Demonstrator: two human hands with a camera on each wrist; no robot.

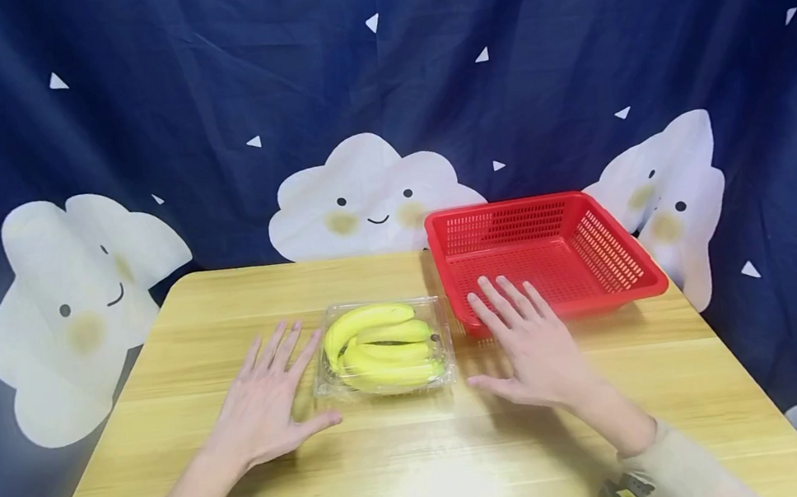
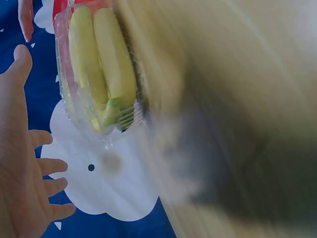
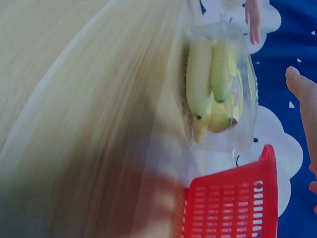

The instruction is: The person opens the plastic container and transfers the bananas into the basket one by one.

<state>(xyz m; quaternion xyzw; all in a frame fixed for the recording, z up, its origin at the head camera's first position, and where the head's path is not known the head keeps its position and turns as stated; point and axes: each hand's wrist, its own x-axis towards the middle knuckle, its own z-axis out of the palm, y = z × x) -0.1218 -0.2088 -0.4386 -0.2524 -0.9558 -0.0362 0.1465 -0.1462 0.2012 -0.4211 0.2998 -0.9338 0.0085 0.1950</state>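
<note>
A clear plastic box (image 1: pixel 449 358) with several yellow bananas (image 1: pixel 383 362) inside sits on the table between the two hands. My left hand (image 1: pixel 261 406) is to the left of the box, fingers spread and holding nothing, its thumb pointing towards the box. On the other side, my right hand (image 1: pixel 534 352) is spread in the same way, its fingertips overlapping the near edge of the red basket (image 1: pixel 559 313) in the head view. Both wrist views show the bananas (image 2: pixel 116 59) through the plastic, with the basket (image 3: pixel 228 208) beside the box in the right one.
The wooden table (image 1: pixel 309 491) has rounded far corners. Behind it hangs a dark blue curtain (image 1: pixel 316 60) with white clouds and small triangles. The red basket stands at the table's back right, partly over its edge in the head view.
</note>
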